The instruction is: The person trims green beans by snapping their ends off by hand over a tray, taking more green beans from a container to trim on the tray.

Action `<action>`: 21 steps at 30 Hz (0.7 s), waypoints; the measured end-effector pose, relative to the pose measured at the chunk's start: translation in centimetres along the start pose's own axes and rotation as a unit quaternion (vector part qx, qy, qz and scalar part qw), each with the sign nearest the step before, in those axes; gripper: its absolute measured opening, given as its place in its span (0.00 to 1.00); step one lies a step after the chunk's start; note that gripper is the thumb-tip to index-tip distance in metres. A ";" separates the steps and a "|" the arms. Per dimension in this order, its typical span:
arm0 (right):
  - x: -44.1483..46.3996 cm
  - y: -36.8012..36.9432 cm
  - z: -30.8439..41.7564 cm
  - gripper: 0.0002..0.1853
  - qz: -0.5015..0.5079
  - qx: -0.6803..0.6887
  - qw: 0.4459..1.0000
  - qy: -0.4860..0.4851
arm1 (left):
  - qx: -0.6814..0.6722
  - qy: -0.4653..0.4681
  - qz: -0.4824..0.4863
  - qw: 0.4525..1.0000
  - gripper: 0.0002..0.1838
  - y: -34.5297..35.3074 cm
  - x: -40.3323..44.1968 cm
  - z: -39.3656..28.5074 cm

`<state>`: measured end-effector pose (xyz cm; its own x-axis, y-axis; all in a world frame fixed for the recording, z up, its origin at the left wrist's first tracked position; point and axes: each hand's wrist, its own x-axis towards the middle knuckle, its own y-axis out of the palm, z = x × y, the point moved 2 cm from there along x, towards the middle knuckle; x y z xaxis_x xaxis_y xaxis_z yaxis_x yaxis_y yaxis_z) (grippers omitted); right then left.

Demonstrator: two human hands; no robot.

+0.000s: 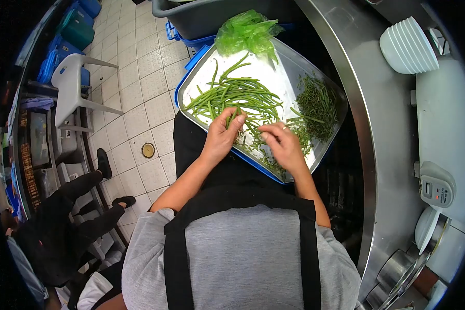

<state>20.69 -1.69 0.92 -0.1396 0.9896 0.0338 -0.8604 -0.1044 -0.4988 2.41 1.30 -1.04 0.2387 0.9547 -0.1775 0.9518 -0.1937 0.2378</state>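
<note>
A metal tray (289, 77) rests in front of me on a blue-rimmed container. Whole green beans (243, 93) lie in a loose heap across its middle. My left hand (225, 135) is closed on a few green beans at the near side of the heap. Just right of it, my right hand (284, 147) is held in a pinch; what sits between the fingertips is too small to make out. A dark green pile of short bits and thin stems (318, 108) fills the tray's right side, with more scraps beneath my hands.
A crumpled green plastic bag (248, 33) lies over the tray's far edge, before a grey tub (206, 20). A steel counter (367, 129) runs along the right, with stacked white bowls (409, 46). At left are a white chair (75, 85) and another person (62, 227).
</note>
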 end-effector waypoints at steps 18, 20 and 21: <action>2.1 0.1 -5.4 0.04 -0.132 -0.045 0.990 0.020 | -0.200 0.046 -0.080 0.976 0.05 -1.3 -0.6 -2.5; 2.3 0.8 -3.8 0.06 -0.104 -0.231 0.967 -0.029 | -0.222 0.009 -0.066 0.973 0.04 -1.7 -0.4 -1.9; 2.5 1.1 -4.0 0.07 -0.090 -0.279 0.955 -0.042 | -0.233 -0.010 -0.060 0.971 0.04 -1.9 -0.4 -1.6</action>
<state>21.30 1.07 -3.01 -0.0720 0.9728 0.2201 -0.4824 0.1592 -0.8613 0.22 1.64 0.06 0.1403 0.9584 -0.2484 0.7835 0.0460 0.6197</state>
